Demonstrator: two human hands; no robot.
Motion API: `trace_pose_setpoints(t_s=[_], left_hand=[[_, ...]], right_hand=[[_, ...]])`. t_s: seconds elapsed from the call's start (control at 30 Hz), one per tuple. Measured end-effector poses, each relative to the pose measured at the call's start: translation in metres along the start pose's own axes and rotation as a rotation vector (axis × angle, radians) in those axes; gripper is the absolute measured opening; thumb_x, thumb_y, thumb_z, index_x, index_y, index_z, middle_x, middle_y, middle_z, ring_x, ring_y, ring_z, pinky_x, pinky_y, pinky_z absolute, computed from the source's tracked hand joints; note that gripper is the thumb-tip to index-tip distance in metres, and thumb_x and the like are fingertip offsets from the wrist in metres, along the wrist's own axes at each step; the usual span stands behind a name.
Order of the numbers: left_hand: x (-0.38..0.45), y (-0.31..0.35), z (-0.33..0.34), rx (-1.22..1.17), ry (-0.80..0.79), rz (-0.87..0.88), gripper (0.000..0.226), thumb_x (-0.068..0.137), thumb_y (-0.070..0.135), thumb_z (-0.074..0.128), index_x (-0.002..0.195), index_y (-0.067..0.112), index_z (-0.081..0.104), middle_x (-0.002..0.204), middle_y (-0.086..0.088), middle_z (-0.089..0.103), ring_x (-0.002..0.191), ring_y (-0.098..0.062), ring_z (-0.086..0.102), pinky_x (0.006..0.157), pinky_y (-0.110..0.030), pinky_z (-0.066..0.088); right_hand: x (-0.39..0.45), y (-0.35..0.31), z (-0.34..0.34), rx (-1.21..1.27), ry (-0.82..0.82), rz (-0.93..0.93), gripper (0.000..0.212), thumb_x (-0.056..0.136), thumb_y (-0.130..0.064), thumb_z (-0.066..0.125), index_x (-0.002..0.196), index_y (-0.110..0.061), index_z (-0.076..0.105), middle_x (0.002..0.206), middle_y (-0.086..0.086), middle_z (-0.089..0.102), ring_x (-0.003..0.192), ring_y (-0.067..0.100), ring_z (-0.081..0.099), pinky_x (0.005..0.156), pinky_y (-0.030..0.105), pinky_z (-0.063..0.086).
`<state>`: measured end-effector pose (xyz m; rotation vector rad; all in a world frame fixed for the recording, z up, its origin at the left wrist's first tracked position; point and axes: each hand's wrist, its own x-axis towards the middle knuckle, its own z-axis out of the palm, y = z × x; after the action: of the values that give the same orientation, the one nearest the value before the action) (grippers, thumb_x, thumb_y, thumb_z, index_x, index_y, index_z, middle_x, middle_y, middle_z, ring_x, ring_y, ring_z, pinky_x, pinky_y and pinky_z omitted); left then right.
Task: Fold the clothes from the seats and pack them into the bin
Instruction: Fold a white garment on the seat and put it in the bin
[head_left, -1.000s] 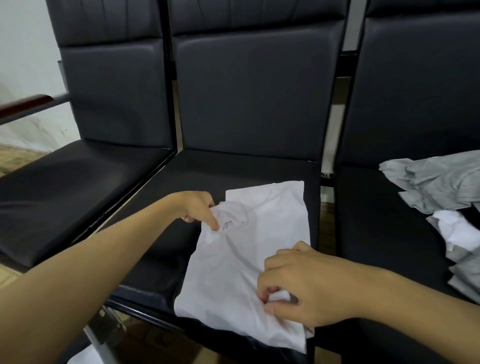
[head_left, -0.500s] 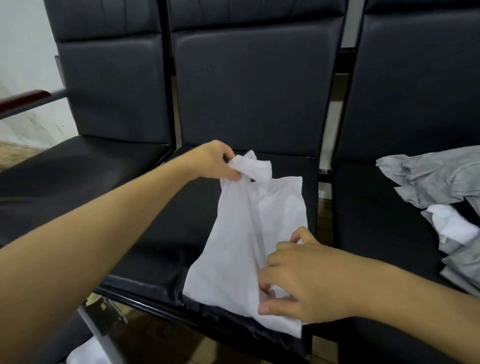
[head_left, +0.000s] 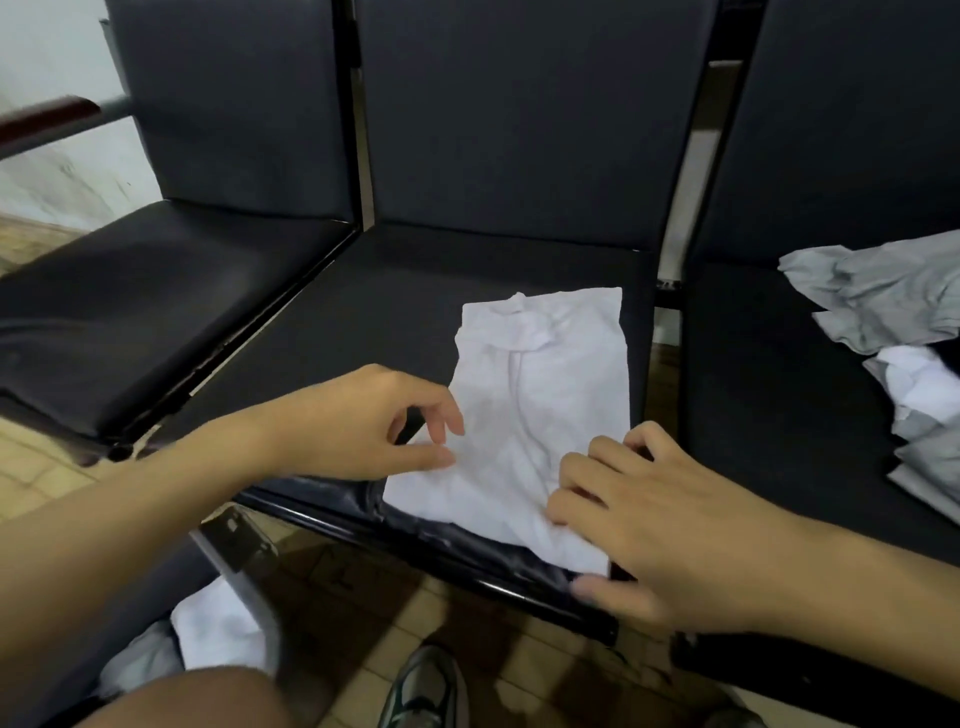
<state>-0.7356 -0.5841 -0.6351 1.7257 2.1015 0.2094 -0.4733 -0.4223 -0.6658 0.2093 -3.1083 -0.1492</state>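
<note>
A white garment lies folded into a narrow strip on the middle black seat, its lower end reaching the seat's front edge. My left hand hovers at the garment's left edge with fingers loosely curled; thumb and index tips touch the cloth and hold nothing. My right hand rests on the garment's lower right corner, fingertips pressing the cloth, thumb along the seat's front edge. A crumpled pile of grey clothes and white clothes lies on the right seat.
The left seat is bare, with a dark red armrest beyond it. Low at the left, below the seats, white cloth lies in what looks like a container. A shoe stands on the tiled floor.
My left hand lifted the garment's left side, folded it over to the right, let go and drew back to the left edge. The right hand stayed on the lower corner and flattened.
</note>
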Motion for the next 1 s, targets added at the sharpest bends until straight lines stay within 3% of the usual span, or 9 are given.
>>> trace_pose_setpoints(t_s=[0.17, 0.23, 0.3, 0.43, 0.6, 0.7, 0.8, 0.9, 1.0], left_hand=[[-0.024, -0.005, 0.023, 0.203, -0.067, 0.090, 0.045, 0.085, 0.073, 0.064, 0.124, 0.052, 0.057, 0.117, 0.035, 0.053, 0.102, 0.016, 0.050, 0.078, -0.013, 0.051], [-0.030, -0.010, 0.031, 0.294, -0.013, 0.109, 0.052, 0.081, 0.079, 0.060, 0.127, 0.055, 0.052, 0.124, 0.033, 0.050, 0.105, 0.006, 0.055, 0.080, -0.024, 0.058], [-0.034, -0.013, 0.039, 0.391, 0.075, 0.164, 0.041, 0.089, 0.068, 0.056, 0.127, 0.053, 0.052, 0.123, 0.026, 0.054, 0.103, -0.003, 0.062, 0.072, -0.031, 0.061], [-0.036, -0.019, 0.042, 0.433, 0.239, 0.209, 0.029, 0.098, 0.049, 0.038, 0.119, 0.044, 0.057, 0.106, 0.015, 0.066, 0.093, -0.014, 0.067, 0.057, -0.036, 0.059], [-0.028, -0.006, -0.004, 0.232, 0.420, 0.106, 0.026, 0.093, 0.053, 0.050, 0.114, 0.046, 0.064, 0.080, 0.022, 0.057, 0.082, 0.010, 0.053, 0.062, -0.030, 0.050], [-0.003, -0.011, -0.034, 0.178, 0.472, 0.091, 0.015, 0.094, 0.046, 0.064, 0.107, 0.041, 0.069, 0.069, 0.019, 0.057, 0.077, 0.005, 0.057, 0.062, -0.028, 0.045], [0.039, -0.026, -0.053, 0.124, 0.398, 0.041, 0.006, 0.096, 0.037, 0.069, 0.101, 0.036, 0.072, 0.077, 0.035, 0.062, 0.075, 0.001, 0.061, 0.064, -0.025, 0.044], [0.079, -0.045, -0.057, 0.020, 0.328, -0.090, 0.007, 0.097, 0.037, 0.071, 0.101, 0.031, 0.074, 0.077, 0.023, 0.069, 0.074, 0.005, 0.064, 0.071, -0.024, 0.050], [0.106, -0.060, -0.051, -0.083, 0.329, -0.209, 0.012, 0.099, 0.034, 0.070, 0.108, 0.028, 0.074, 0.096, 0.015, 0.073, 0.083, 0.003, 0.065, 0.086, -0.029, 0.056]], right_hand=[[0.002, 0.009, -0.002, -0.042, 0.062, -0.026, 0.022, 0.093, -0.051, 0.054, 0.096, -0.032, 0.064, 0.099, -0.007, 0.059, 0.087, 0.016, 0.055, 0.081, 0.040, 0.050], [0.001, 0.014, -0.005, -0.049, 0.095, -0.005, 0.019, 0.095, -0.046, 0.059, 0.091, -0.029, 0.064, 0.100, -0.006, 0.058, 0.087, 0.016, 0.052, 0.080, 0.039, 0.049], [0.001, 0.017, -0.008, -0.060, 0.132, 0.017, 0.018, 0.096, -0.044, 0.063, 0.088, -0.027, 0.063, 0.097, -0.005, 0.058, 0.086, 0.017, 0.053, 0.079, 0.040, 0.050], [0.002, 0.026, -0.018, -0.078, 0.119, 0.031, 0.021, 0.099, -0.045, 0.057, 0.083, -0.032, 0.051, 0.076, -0.014, 0.054, 0.075, 0.013, 0.051, 0.080, 0.040, 0.051], [0.011, 0.063, -0.053, 0.169, 0.125, 0.255, 0.024, 0.095, -0.060, 0.045, 0.092, -0.038, 0.054, 0.073, -0.015, 0.053, 0.067, 0.005, 0.055, 0.075, 0.039, 0.055], [0.029, 0.091, -0.064, 0.298, 0.173, 0.361, 0.019, 0.094, -0.053, 0.055, 0.089, -0.035, 0.059, 0.074, -0.011, 0.064, 0.066, 0.006, 0.061, 0.063, 0.038, 0.054], [0.059, 0.119, -0.060, 0.354, 0.159, 0.458, 0.019, 0.097, -0.046, 0.059, 0.087, -0.031, 0.062, 0.075, -0.007, 0.065, 0.067, 0.013, 0.062, 0.063, 0.038, 0.054], [0.092, 0.143, -0.046, 0.379, 0.088, 0.562, 0.020, 0.102, -0.037, 0.061, 0.083, -0.033, 0.057, 0.079, -0.001, 0.063, 0.071, 0.019, 0.061, 0.060, 0.030, 0.044], [0.118, 0.161, -0.028, 0.357, 0.067, 0.648, 0.012, 0.104, -0.033, 0.060, 0.097, -0.025, 0.064, 0.083, 0.001, 0.065, 0.073, 0.021, 0.063, 0.059, 0.029, 0.045]])
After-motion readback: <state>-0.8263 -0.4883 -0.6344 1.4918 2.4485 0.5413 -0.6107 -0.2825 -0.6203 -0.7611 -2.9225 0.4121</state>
